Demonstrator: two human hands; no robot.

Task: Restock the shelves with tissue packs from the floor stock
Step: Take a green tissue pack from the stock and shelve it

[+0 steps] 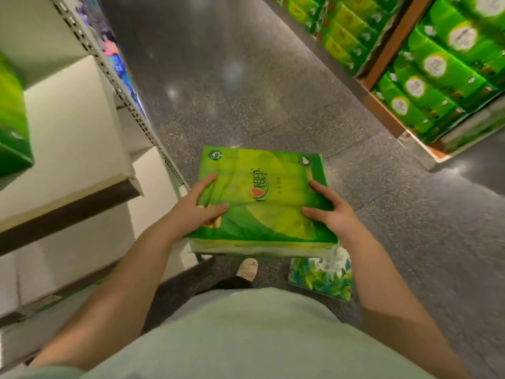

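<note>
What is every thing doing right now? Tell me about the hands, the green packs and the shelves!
Left hand: gripping the held pack's left edge.
Right hand: gripping its right edge.
Held tissue pack: lifted off the floor, lying flat between both hands.
Floor pack: lying on the floor by the foot.
Left shelf: mostly bare, one green pack at its far left.
Right shelves: filled with green packs.
</note>
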